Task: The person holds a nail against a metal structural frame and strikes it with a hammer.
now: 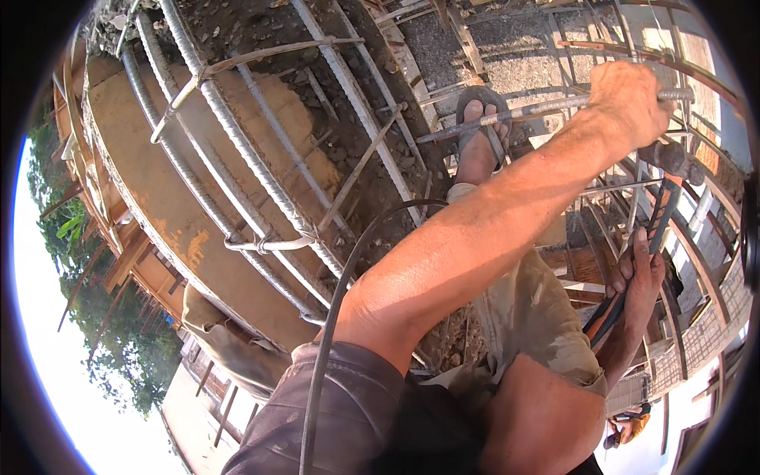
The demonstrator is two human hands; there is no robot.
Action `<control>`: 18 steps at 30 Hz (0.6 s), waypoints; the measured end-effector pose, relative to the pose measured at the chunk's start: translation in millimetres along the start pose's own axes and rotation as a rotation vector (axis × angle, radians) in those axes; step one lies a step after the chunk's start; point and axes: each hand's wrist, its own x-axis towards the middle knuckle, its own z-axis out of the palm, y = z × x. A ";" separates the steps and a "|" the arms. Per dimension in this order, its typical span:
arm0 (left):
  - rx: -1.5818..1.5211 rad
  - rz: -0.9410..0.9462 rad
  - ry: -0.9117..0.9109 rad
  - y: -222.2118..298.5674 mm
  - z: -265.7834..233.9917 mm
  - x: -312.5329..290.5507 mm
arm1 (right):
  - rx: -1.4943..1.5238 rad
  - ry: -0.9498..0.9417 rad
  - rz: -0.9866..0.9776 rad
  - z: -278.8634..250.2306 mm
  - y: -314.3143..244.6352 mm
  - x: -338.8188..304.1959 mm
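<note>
Bar (pixel 546 106): a long steel bar lay in your left hand (pixel 629 99), its narrow end reaching across the picture toward the reinforcing cage and its other end standing out just past your fist.
Left fist: your hand was wrapped tight round the bar near that butt end, perhaps because a hold so far back kept the length steady while leaving the end itself clear.
Hammer (pixel 663 210): it stood head uppermost, close below your left fist; whether head and fist touched could not be made out.
Right grip: your right hand (pixel 640 281) was clasped about the black-and-orange handle, thumb lying up along it, probably for control of the head.
Hands: they were well apart, each on its own tool, the left one higher in view.
Foot (pixel 476 162): your sandalled foot sat behind the bar, which crossed over it in view; contact could not be judged.
Knee (pixel 546 317): your bent leg rose between your two arms, which suggested a crouched or seated, braced posture.
Cage (pixel 223 119): ribbed rods ran slantwise at your left, bound by thinner ties that seemingly kept their spacing.
Panel (pixel 170 206): a brown board stood behind those rods.
Cable (pixel 320 364): a black line looped past your left upper arm.
</note>
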 end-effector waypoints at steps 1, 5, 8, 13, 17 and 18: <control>0.020 -0.093 -0.041 -12.9 -3.5 10.3 | 0.012 -0.021 0.013 4.3 3.9 7.5; -0.030 -0.137 -0.030 -30.7 -43.7 53.2 | -0.004 -0.108 0.034 7.4 24.9 35.8; 0.124 0.035 -0.069 -51.3 -53.0 80.5 | -0.034 -0.144 0.058 22.3 33.6 44.9; 0.572 0.313 -0.016 -73.1 -39.7 116.2 | 0.039 -0.196 0.124 28.4 51.5 43.9; 0.569 0.145 -0.133 -30.6 -48.0 92.4 | 0.053 -0.193 0.168 28.6 62.5 43.0; 0.502 0.099 -0.135 -25.8 -50.8 88.1 | 0.057 -0.194 0.174 26.9 63.5 40.4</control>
